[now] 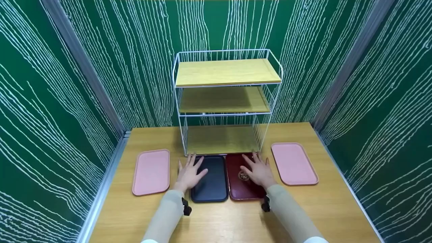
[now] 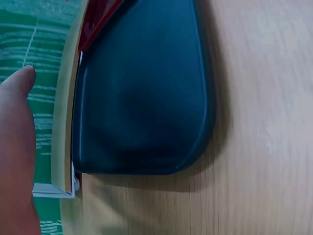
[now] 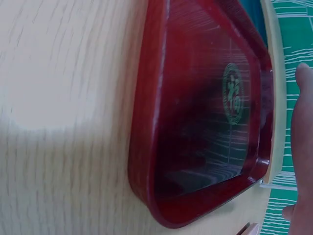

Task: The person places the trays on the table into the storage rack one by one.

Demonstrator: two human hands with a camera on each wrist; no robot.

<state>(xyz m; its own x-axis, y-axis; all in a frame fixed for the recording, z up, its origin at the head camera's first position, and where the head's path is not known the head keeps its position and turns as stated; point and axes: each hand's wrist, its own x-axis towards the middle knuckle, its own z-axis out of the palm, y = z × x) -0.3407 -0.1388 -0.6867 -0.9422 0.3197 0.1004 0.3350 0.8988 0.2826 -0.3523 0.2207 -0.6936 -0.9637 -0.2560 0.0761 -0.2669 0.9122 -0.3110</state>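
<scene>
My left hand [image 1: 189, 173], fingers spread, is over the left edge of a dark blue tray [image 1: 212, 180] in the head view. Beside it my right hand [image 1: 259, 171] spreads its fingers above a dark red tray [image 1: 239, 190] with a round gold emblem. Both trays lie side by side on the table, their far ends at the front of a shelf rack. The left wrist view shows the blue tray [image 2: 142, 88] flat on the wood and part of the left hand [image 2: 14, 147]. In the right wrist view the red tray [image 3: 195, 147] shows its emblem.
A white wire rack with three wooden shelves [image 1: 227, 72] stands at the back of the table [image 1: 229, 222]. One pink tray [image 1: 152, 172] lies to the left and another pink tray [image 1: 294, 163] to the right. Green walls with white streaks [image 1: 118, 67] enclose the table.
</scene>
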